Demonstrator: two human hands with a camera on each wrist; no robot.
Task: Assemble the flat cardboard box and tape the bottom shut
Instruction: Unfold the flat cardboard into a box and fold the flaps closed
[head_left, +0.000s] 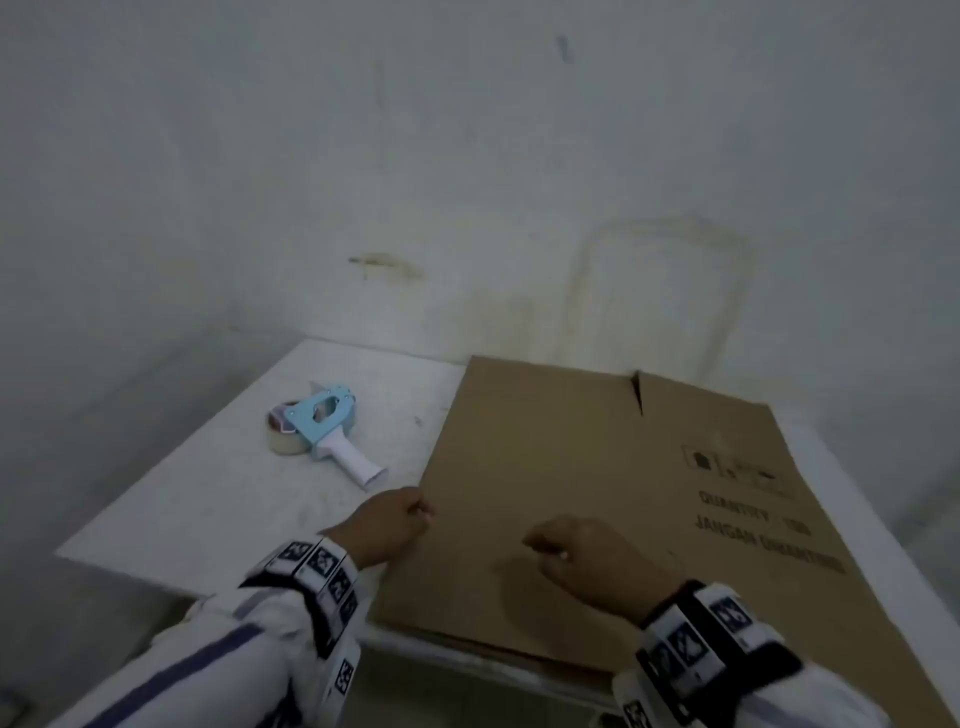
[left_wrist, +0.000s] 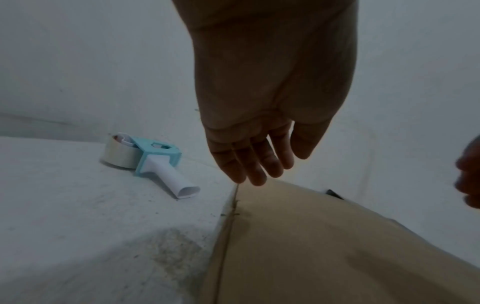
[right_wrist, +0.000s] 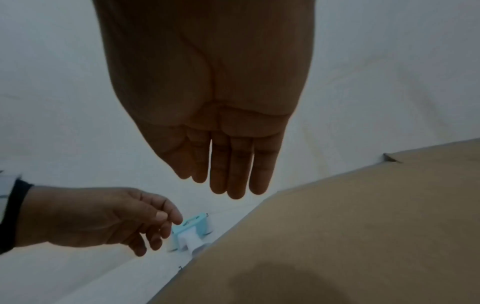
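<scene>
A flattened brown cardboard box (head_left: 597, 493) with black print lies on the white table (head_left: 208, 493), its near edge hanging over the front. My left hand (head_left: 395, 519) hovers at the box's left edge (left_wrist: 233, 205), fingers (left_wrist: 249, 164) relaxed and holding nothing. My right hand (head_left: 587, 551) floats just above the cardboard (right_wrist: 337, 226), fingers (right_wrist: 233, 174) straight and empty. A light-blue tape dispenser (head_left: 324, 431) with a white handle and a clear tape roll lies to the left of the box, also seen as the dispenser (left_wrist: 150, 160) in the left wrist view.
A stained white wall (head_left: 467, 182) rises right behind the table. The table's left edge (head_left: 171, 457) drops away to a grey floor. Bare table surface lies between the dispenser and the front corner.
</scene>
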